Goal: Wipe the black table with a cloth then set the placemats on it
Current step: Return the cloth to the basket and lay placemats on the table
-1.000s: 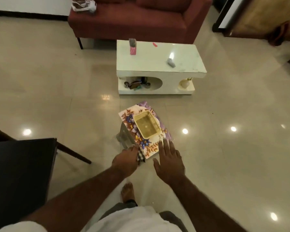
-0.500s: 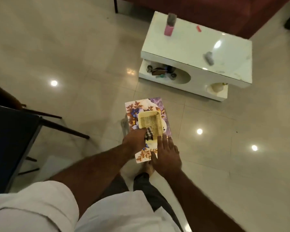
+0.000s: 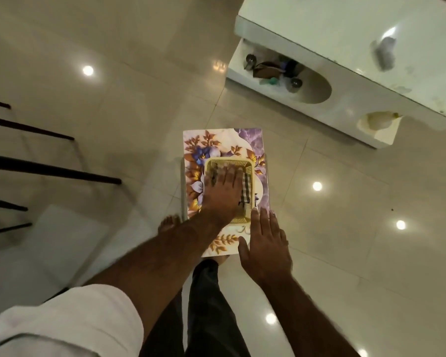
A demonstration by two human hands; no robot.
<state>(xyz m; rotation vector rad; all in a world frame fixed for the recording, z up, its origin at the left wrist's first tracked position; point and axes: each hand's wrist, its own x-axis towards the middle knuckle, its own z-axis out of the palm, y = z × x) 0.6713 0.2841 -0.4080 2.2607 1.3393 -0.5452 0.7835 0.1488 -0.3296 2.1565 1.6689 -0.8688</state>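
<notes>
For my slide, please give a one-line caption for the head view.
Left hand presses a checkered cloth into a yellow basket on floral placemats; right hand rests at their edge.

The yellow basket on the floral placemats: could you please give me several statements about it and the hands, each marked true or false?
1. The yellow basket sits on the floral placemats. True.
2. The left hand presses a checked cloth into the basket. True.
3. The right hand grips the basket's rim. False: it lies flat and open at the placemats' near right corner.
4. The placemats lie on the white table. False: they lie apart from it, nearer the person.
5. The basket holds cutlery. False: only the cloth shows inside.
</notes>
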